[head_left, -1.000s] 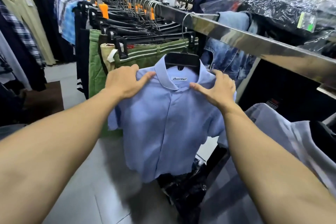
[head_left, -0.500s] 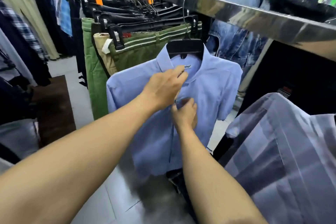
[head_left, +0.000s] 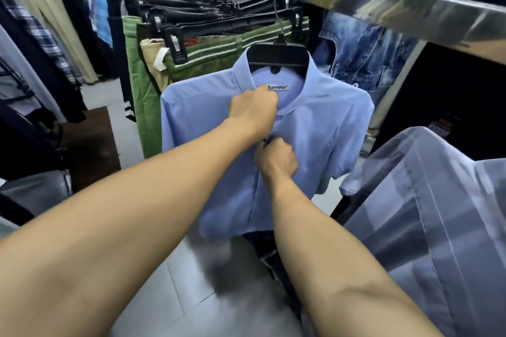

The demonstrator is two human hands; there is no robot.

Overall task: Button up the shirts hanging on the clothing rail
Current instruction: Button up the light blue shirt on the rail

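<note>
Both hands now lower on the placket than half a second ago. Frame centre: left hand (head_left: pixel 253 112) fisted, pinching blue shirt (head_left: pixel 328 128) fabric under the collar; right hand (head_left: pixel 276 159) pinching placket just below. Shirt hangs from rail (head_left: pixel 383 0), upper right.

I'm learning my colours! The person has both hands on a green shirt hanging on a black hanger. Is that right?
Not quite: in the head view the shirt is light blue; the green things behind it are trousers. The left hand and right hand are both on it, and it hangs on a black hanger.
</note>
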